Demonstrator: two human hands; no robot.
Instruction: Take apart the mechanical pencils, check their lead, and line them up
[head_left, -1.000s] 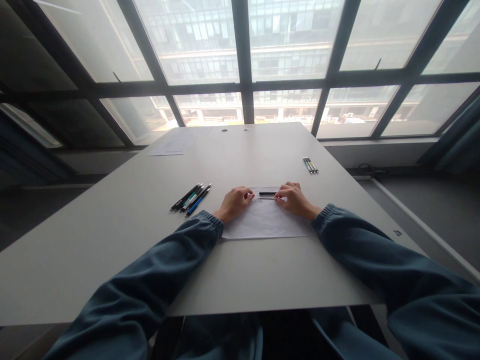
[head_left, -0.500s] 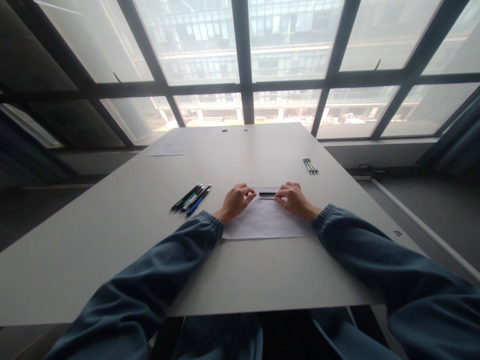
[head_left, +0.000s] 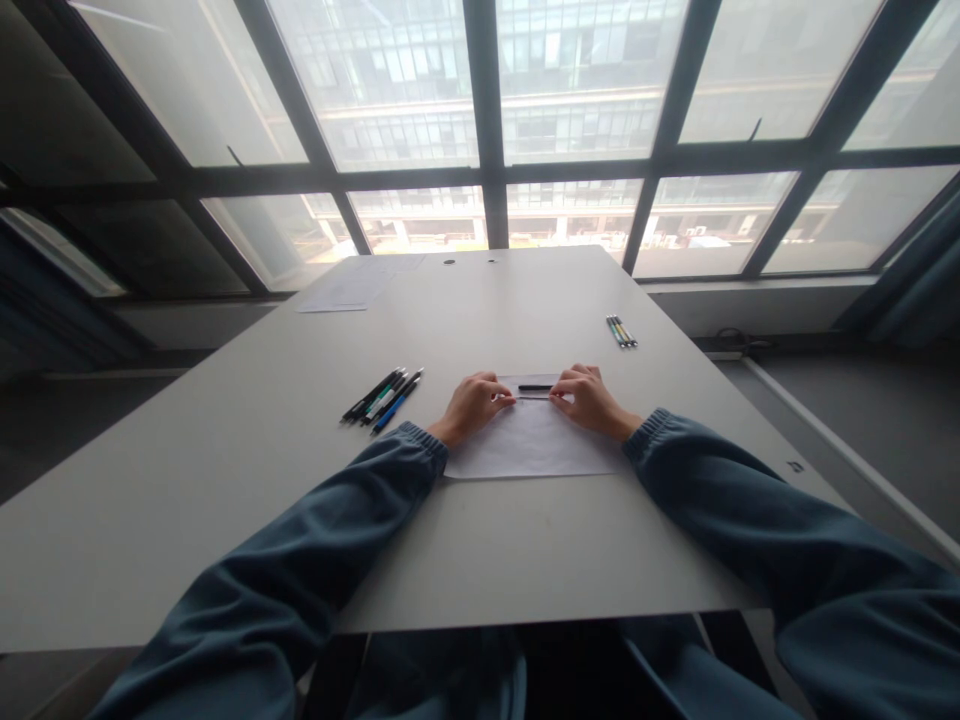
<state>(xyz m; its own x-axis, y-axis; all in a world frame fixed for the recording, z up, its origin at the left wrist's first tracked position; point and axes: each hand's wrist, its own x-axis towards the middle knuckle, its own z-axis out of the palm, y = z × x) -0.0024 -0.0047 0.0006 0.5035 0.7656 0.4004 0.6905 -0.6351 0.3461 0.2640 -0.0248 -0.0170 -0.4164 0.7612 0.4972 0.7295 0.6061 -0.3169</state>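
Observation:
A thin dark rod that looks like a pen refill (head_left: 534, 398) runs level between my two hands, just over or on a white sheet of paper (head_left: 536, 450). My left hand (head_left: 476, 402) is closed, thumb and fingertips pinched at the rod's left end. At the other end, my right hand (head_left: 586, 398) pinches it between thumb and fingers. A thicker black pen barrel (head_left: 533, 387) lies just behind the rod, its right end close to or under my right fingers; whether they touch it I cannot tell.
Several pens (head_left: 381, 398), black, green and blue, lie in a bunch left of my left hand. A small row of slim pens (head_left: 621, 331) rests at the right back. More paper sheets (head_left: 345, 286) lie at the far left of the white table (head_left: 225, 520), before windows.
My left hand has shifted slightly down and right, its fingertips going from apart from the rod to its left end. My right hand has stayed almost still.

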